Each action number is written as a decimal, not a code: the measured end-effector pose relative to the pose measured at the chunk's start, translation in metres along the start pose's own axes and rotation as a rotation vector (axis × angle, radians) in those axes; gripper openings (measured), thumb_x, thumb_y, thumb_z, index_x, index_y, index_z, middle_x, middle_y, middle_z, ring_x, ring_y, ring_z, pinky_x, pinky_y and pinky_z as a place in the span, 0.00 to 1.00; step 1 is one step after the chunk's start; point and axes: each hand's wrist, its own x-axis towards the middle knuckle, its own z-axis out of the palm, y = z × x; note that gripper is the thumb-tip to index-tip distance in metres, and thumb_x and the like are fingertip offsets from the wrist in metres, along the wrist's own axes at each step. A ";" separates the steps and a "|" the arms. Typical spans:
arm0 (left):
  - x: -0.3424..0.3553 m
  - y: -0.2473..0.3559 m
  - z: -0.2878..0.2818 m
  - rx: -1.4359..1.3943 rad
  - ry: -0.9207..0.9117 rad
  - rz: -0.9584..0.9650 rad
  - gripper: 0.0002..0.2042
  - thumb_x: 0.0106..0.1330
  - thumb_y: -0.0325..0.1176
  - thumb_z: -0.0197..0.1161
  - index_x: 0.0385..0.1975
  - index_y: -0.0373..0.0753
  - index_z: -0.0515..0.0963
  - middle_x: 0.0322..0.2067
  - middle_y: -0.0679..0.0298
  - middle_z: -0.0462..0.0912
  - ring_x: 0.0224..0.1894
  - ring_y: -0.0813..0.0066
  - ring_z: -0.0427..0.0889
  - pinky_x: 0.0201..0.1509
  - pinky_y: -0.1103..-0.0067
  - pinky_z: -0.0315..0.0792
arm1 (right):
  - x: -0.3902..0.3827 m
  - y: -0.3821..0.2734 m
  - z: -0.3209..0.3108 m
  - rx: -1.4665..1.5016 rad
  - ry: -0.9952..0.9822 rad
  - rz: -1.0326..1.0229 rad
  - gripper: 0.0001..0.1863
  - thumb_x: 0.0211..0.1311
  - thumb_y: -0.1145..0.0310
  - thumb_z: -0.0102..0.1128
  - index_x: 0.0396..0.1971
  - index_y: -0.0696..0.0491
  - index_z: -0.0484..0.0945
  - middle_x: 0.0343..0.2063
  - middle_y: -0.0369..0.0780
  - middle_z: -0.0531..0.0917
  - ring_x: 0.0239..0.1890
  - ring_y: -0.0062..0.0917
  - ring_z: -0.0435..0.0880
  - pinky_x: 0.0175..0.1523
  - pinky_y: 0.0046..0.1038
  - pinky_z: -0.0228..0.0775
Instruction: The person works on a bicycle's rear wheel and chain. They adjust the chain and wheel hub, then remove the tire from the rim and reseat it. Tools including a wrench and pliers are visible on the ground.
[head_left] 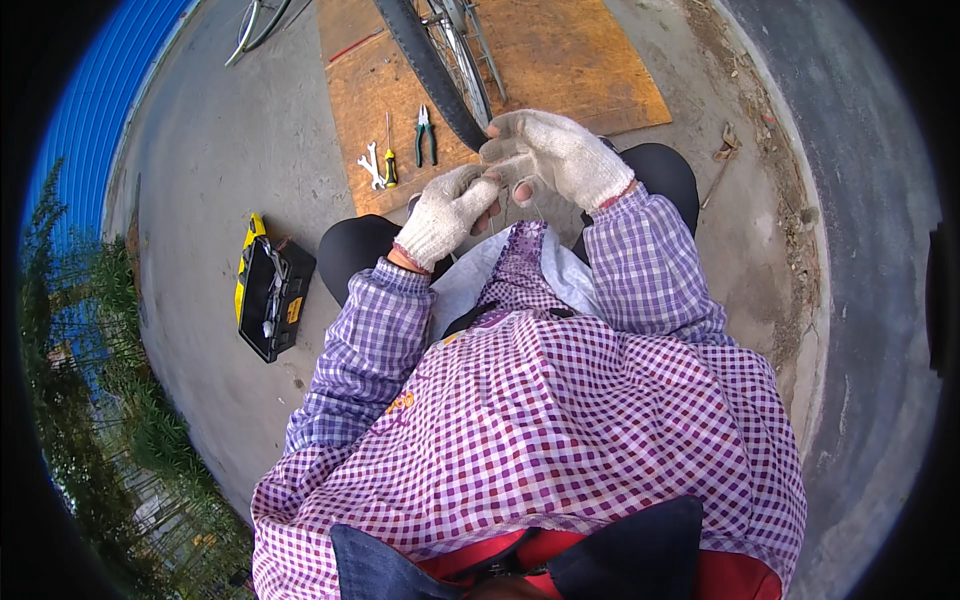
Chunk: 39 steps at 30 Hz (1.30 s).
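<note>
Both my hands wear off-white knit gloves with bare fingertips showing, and they meet above my lap. My left hand [450, 212] is closed, its thumb and fingers pinched together against the right glove's fingers; what sits in the pinch is too small to make out. My right hand [560, 158] has its fingers stretched leftward and its thumb apart, with no object visible in it. Thin pale strands hang below the hands. Just beyond them stands a bicycle wheel [437, 82] with a black tyre, its lower end close to my right fingertips.
On a wooden board [580, 70] lie pliers [425, 138] with dark green handles, a yellow-and-black screwdriver [389, 162], wrenches [373, 167] and a red rod [355, 46]. A black-and-yellow toolbox [272, 298] stands open at left on concrete. My knees flank the hands.
</note>
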 end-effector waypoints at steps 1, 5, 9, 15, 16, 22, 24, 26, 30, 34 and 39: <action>0.000 0.001 0.000 0.031 0.004 0.007 0.18 0.75 0.48 0.63 0.41 0.36 0.84 0.25 0.70 0.79 0.25 0.84 0.74 0.30 0.81 0.69 | 0.001 0.001 0.001 -0.010 0.016 0.006 0.26 0.81 0.48 0.51 0.62 0.56 0.75 0.53 0.47 0.84 0.54 0.36 0.87 0.40 0.30 0.84; -0.004 0.000 -0.003 0.098 0.117 0.041 0.16 0.71 0.44 0.67 0.40 0.35 0.84 0.25 0.69 0.78 0.28 0.83 0.75 0.33 0.80 0.70 | 0.002 0.002 0.003 0.065 -0.034 0.006 0.28 0.79 0.51 0.56 0.63 0.59 0.73 0.56 0.47 0.81 0.54 0.37 0.86 0.38 0.29 0.83; -0.010 -0.003 -0.015 0.062 0.082 0.069 0.14 0.68 0.41 0.70 0.39 0.34 0.84 0.28 0.69 0.79 0.31 0.82 0.75 0.35 0.79 0.71 | 0.002 0.003 -0.002 0.162 -0.180 0.020 0.27 0.80 0.52 0.55 0.62 0.60 0.73 0.56 0.48 0.81 0.55 0.39 0.86 0.42 0.34 0.84; -0.020 0.002 -0.044 -0.024 0.040 0.075 0.13 0.69 0.38 0.69 0.41 0.33 0.86 0.28 0.70 0.80 0.31 0.82 0.77 0.36 0.80 0.71 | 0.007 0.007 -0.016 0.063 -0.445 -0.118 0.31 0.79 0.50 0.55 0.66 0.62 0.72 0.59 0.48 0.81 0.60 0.40 0.83 0.59 0.43 0.79; -0.022 0.003 -0.049 -0.025 0.044 0.070 0.12 0.69 0.38 0.68 0.40 0.33 0.86 0.27 0.69 0.80 0.31 0.82 0.77 0.36 0.80 0.71 | 0.007 0.009 -0.018 -0.036 -0.430 -0.172 0.30 0.80 0.51 0.54 0.66 0.62 0.72 0.57 0.48 0.82 0.59 0.38 0.84 0.60 0.40 0.79; -0.025 0.007 -0.054 0.135 0.036 0.121 0.13 0.69 0.37 0.68 0.41 0.32 0.85 0.28 0.67 0.82 0.32 0.79 0.78 0.38 0.78 0.72 | 0.005 0.020 -0.019 -0.025 -0.431 -0.236 0.32 0.79 0.48 0.54 0.67 0.61 0.72 0.58 0.48 0.83 0.58 0.35 0.84 0.64 0.36 0.78; -0.023 0.006 -0.051 0.136 0.060 0.097 0.14 0.69 0.38 0.68 0.41 0.32 0.85 0.29 0.66 0.83 0.32 0.79 0.78 0.38 0.78 0.73 | 0.004 0.024 -0.016 -0.078 -0.360 -0.240 0.32 0.79 0.48 0.54 0.67 0.61 0.71 0.59 0.50 0.81 0.59 0.36 0.84 0.64 0.37 0.78; -0.020 0.006 -0.048 0.211 0.051 0.038 0.17 0.72 0.41 0.64 0.46 0.31 0.84 0.30 0.63 0.85 0.33 0.77 0.81 0.39 0.77 0.75 | 0.009 0.028 -0.013 0.081 -0.408 -0.175 0.34 0.78 0.46 0.54 0.68 0.60 0.71 0.60 0.51 0.80 0.61 0.39 0.82 0.63 0.38 0.77; -0.009 0.012 -0.042 0.246 0.214 0.168 0.21 0.75 0.47 0.58 0.55 0.35 0.82 0.37 0.55 0.88 0.37 0.66 0.87 0.44 0.71 0.79 | 0.019 0.032 -0.012 0.286 -0.508 -0.088 0.38 0.77 0.41 0.52 0.68 0.60 0.71 0.60 0.53 0.80 0.64 0.43 0.80 0.63 0.42 0.76; 0.005 0.020 -0.040 0.692 0.048 0.310 0.22 0.73 0.53 0.58 0.46 0.37 0.83 0.37 0.48 0.86 0.40 0.48 0.87 0.44 0.60 0.78 | 0.025 0.035 -0.010 0.283 -0.576 -0.080 0.40 0.76 0.37 0.51 0.68 0.60 0.71 0.60 0.54 0.79 0.63 0.45 0.80 0.61 0.42 0.74; 0.005 0.023 -0.053 0.995 0.012 0.353 0.12 0.74 0.42 0.61 0.41 0.40 0.83 0.32 0.55 0.85 0.33 0.49 0.85 0.37 0.62 0.78 | 0.028 0.036 -0.004 0.350 -0.643 -0.052 0.40 0.75 0.37 0.53 0.68 0.60 0.72 0.60 0.53 0.79 0.63 0.44 0.80 0.60 0.41 0.73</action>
